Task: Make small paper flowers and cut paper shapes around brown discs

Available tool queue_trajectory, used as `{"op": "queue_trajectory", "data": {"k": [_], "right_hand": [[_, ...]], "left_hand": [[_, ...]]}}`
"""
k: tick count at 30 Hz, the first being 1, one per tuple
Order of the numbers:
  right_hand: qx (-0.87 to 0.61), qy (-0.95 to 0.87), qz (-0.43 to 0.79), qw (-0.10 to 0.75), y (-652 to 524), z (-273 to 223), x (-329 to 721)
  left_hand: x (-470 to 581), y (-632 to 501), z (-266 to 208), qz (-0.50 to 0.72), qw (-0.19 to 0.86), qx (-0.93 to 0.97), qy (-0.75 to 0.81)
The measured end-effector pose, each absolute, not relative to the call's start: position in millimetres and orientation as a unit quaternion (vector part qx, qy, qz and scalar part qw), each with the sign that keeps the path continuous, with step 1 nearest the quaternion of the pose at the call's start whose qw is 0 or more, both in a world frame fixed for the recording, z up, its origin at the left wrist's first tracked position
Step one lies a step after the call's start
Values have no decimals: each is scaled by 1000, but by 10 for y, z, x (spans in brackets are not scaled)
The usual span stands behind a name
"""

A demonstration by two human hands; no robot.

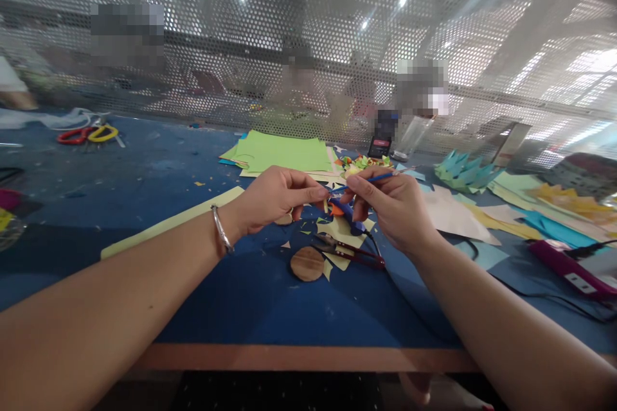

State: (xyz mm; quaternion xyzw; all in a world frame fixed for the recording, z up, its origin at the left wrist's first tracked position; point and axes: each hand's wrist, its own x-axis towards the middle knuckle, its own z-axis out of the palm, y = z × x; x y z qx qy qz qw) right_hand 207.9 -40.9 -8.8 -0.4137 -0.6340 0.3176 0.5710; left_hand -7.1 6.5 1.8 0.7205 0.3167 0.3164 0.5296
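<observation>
Bare forearms [130, 302] reach over a blue table [231, 308]. Above it, the right hand [396, 209] grips a slim blue tool [383, 177]; near its end the left hand [279, 199] is pinched closed, a small pale strip [325, 206] just below. Beneath lie a half-hidden corded implement [355, 227], snips [359, 252] and a wooden disc [307, 264]; green sheets [284, 151] lie beyond.

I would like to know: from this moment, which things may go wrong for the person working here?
First, the right hand appears close to a blue corded tool, perhaps a glue gun; if hot, it might burn the fingers. Second, its cord runs towards the right forearm, so a moving arm might drag it. Third, a red-handled tool lies beside the wooden disc; a hand reaching there might brush its metal end.
</observation>
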Motion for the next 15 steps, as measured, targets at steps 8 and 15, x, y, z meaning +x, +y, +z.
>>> {"op": "queue_trajectory", "data": {"k": [8, 15], "right_hand": [[-431, -640, 313, 554, -408, -89, 2072], [-425, -636, 338, 549, -391, -102, 2090]], "left_hand": [[-105, 61, 40, 257, 432, 820, 276], [-90, 41, 43, 247, 450, 822, 247]]}}
